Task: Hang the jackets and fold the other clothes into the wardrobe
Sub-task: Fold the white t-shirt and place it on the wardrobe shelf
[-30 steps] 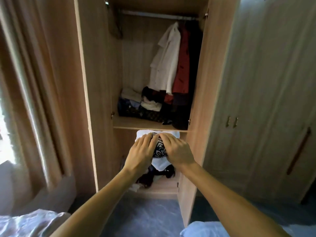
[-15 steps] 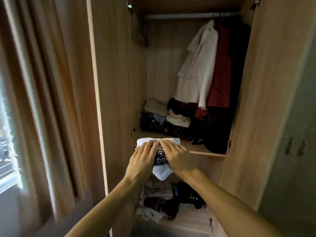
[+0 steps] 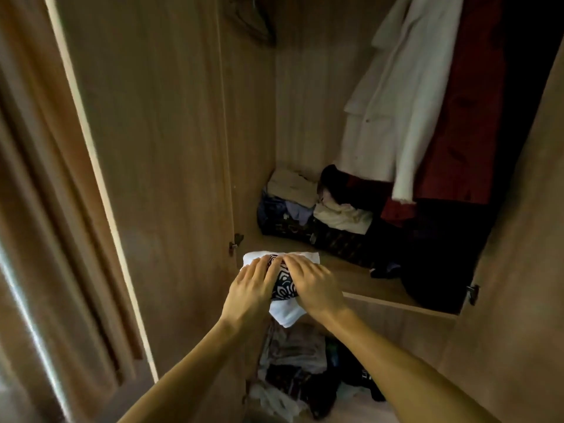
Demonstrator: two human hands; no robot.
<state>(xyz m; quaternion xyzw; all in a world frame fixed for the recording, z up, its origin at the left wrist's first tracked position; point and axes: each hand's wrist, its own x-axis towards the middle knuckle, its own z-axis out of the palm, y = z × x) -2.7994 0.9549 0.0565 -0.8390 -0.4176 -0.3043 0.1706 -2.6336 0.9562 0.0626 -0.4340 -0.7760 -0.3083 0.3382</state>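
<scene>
Both arms reach straight forward, left hand (image 3: 250,288) and right hand (image 3: 311,285) side by side, knuckles up, fingers laid flat over the top. Each grip is clamped on the one folded shirt (image 3: 287,314), white with a dark swirl print, thumbs hidden underneath. The shirt sits between the two palms, its far edge at 12 o'clock over the front lip of the wardrobe shelf (image 3: 360,279), a white corner drooping at 6. Up at 2 o'clock, three hanging pieces: white jacket (image 3: 390,117), red jacket (image 3: 457,132), a dark garment (image 3: 525,87). One folded stack (image 3: 305,203) at 1 o'clock, one loose heap (image 3: 299,361) below.
</scene>
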